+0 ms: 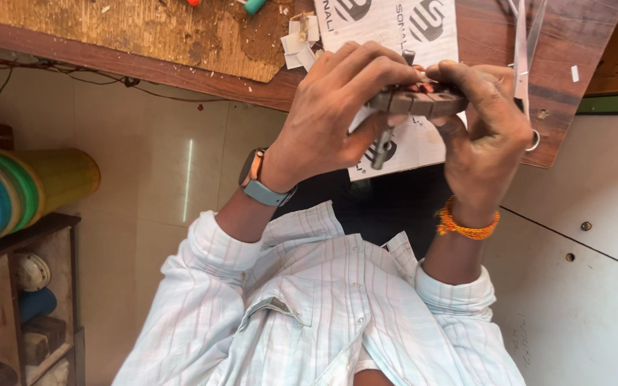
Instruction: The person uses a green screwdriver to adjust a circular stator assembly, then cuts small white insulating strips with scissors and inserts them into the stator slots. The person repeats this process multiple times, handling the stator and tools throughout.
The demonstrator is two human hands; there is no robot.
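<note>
Small grey block (418, 101): pinched by left hand (334, 114) and right hand (484, 132) together, above wooden surface (495, 43); screwdriver (388, 129) in left.

Workshop setting: a worn brown wooden workbench (180, 71) carrying a scuffed, dust-covered plywood board (144, 28), paper scraps (300, 43), and a low wooden shelf (30, 300) stocked with assorted parts.

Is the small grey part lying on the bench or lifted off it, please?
Lifted: both hands, left and right, hold the grey part above the bench.
</note>
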